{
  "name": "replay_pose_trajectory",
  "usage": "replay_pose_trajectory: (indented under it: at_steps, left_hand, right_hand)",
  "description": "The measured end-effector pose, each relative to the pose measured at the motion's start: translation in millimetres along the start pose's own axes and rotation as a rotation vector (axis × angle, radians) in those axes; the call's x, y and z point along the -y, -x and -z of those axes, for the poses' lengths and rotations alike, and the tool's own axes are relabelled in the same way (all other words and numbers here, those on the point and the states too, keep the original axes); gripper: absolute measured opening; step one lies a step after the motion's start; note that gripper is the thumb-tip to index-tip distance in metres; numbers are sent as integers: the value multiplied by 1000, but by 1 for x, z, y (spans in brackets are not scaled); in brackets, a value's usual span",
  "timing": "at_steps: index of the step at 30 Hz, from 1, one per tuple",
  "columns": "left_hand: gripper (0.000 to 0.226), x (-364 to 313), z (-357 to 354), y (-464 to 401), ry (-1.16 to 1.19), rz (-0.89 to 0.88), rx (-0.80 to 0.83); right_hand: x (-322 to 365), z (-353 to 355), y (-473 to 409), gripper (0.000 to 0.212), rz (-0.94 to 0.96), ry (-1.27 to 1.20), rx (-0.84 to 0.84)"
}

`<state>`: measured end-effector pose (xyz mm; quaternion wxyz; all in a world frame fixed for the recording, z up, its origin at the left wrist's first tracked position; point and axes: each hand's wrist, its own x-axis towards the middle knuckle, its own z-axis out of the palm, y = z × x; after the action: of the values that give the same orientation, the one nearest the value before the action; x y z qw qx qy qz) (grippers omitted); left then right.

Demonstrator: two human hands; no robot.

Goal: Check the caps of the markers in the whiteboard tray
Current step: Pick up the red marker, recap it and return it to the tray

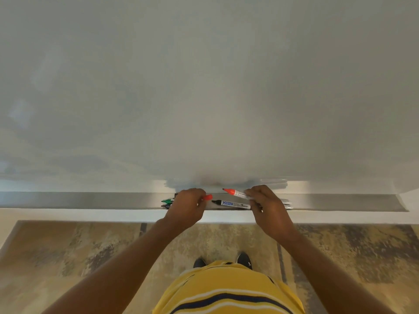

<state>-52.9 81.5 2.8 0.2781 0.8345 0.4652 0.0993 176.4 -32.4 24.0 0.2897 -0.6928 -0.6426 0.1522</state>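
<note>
My right hand (pixel 264 206) grips a red marker (pixel 235 193) by its white barrel, and its bare tip points left above the metal tray (pixel 90 200). The red cap (pixel 207 197) is pinched in my left hand (pixel 189 206), a short gap away from the tip. An uncapped black marker (pixel 233 204) with a blue label lies in the tray between my hands. A green marker (pixel 167 201) and a dark one (pixel 166 206) stick out from under my left hand. More markers (pixel 287 203) lie partly hidden behind my right hand.
The whiteboard (pixel 204 87) fills the upper view, with smudged blue and grey marks just above the tray. Below the tray is a white ledge (pixel 90 215), then a mottled brown tiled floor (pixel 90 250). My dark shoes (pixel 244 258) and yellow striped shirt show at the bottom.
</note>
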Motion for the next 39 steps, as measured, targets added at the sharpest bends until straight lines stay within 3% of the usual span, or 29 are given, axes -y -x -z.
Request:
replay_pose_trajectory:
  at_steps: [4,7,16,28,39]
  left_hand:
    - [5,-19,16,9,272,65,-46]
    - [5,-31,26,13,329,55,-65]
    - [4,-47,34,14,309,-7,-62]
    - [20,-61,38,14,290,-107,-56]
    - [22,-73,35,14,458,20,-111]
  right_hand:
    - [5,15,-6,34,72,-8,-30]
    - [7,24,-8,35,126,5,-40]
    - [9,36,-12,39,147,15,-31]
    - [13,45,-13,40,151,-19,40]
    - [23,45,-10,32,88,-125,-67]
